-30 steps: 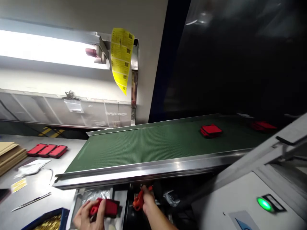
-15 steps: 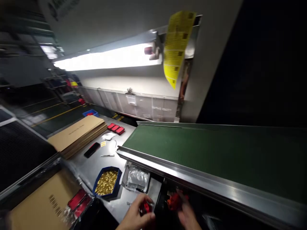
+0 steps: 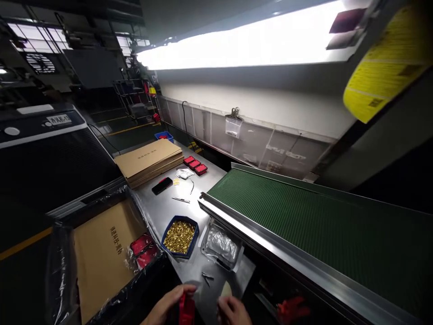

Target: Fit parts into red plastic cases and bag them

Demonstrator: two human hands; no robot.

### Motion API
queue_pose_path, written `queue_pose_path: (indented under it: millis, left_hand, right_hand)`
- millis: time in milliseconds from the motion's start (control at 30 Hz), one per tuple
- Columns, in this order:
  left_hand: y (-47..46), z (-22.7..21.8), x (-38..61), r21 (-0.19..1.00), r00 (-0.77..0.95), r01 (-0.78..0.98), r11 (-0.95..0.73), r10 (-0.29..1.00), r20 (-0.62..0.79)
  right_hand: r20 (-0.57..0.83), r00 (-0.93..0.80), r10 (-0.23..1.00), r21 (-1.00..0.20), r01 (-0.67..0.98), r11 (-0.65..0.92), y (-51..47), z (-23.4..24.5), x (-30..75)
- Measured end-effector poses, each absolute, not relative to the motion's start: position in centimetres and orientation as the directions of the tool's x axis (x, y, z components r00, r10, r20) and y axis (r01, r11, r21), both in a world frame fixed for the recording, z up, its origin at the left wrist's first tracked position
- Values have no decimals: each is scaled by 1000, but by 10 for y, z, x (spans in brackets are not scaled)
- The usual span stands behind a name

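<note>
At the bottom edge, my left hand (image 3: 165, 307) grips a red plastic part (image 3: 186, 309) between thumb and fingers; its lower portion is cut off by the frame. Just to its right, my right hand (image 3: 233, 310) is closed, fingers curled together. A blurred pale patch shows at its fingertips, and I cannot make out what it is. Beyond both hands a small dark plier-like tool (image 3: 207, 278) lies on the metal table. Further up are a blue bin (image 3: 193, 243) of small brass pieces (image 3: 179, 236) and a tray with clear plastic bags (image 3: 221, 243).
A green conveyor belt (image 3: 287, 212) with a metal rail runs along the right; red items (image 3: 293, 309) lie beneath it. At left stands a plastic-lined box with cardboard (image 3: 98, 257) and red pieces (image 3: 144, 250). Stacked cardboard (image 3: 149, 158), a phone (image 3: 162, 185) and red blocks (image 3: 195, 165) occupy the table.
My view has swung left. My right hand has come away from the red items under the conveyor and is now near my left hand, which still holds the red part.
</note>
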State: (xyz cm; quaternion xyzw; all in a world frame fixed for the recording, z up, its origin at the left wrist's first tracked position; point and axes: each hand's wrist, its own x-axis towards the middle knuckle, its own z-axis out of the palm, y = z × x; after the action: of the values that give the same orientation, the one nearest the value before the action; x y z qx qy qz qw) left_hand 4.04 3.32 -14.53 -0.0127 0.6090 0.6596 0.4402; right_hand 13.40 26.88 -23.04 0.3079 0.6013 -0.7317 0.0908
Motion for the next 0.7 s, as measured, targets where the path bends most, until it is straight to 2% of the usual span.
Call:
queue_pose_path:
  millis: [100, 167, 233, 367, 467, 600, 700]
  left_hand:
    - [10, -134, 24, 739, -623, -673, 31, 515, -589]
    - [-10, -120, 14, 665, -631, -741, -91, 434, -643]
    - [-32, -106, 5, 573, -611, -790, -218, 351, -710]
    - [-69, -95, -8, 446, -535, -841, -306, 345, -771]
    - [-81, -93, -16, 425, -510, -855, -299, 327, -796]
    - [-81, -86, -23, 435, -527, -832, -343, 246, -814]
    - [-79, -82, -26, 416, -516, -839, -351, 266, -815]
  right_hand:
    - [-480, -789, 383, -860, 511, -24, 248, -238, 66]
    - [-478, -717, 508, -795, 599, 97, 242, -243, 33]
    - [-507, -589, 629, -669, 729, 143, 238, -247, 14]
    - [-539, -343, 769, -450, 890, 81, 229, -251, 0]
    - [-571, -246, 783, -392, 920, 4, 226, -255, -3]
    - [-585, -199, 786, -452, 885, -113, 227, -263, -7]
    - [-560, -168, 811, -586, 773, -245, 227, -265, -7]
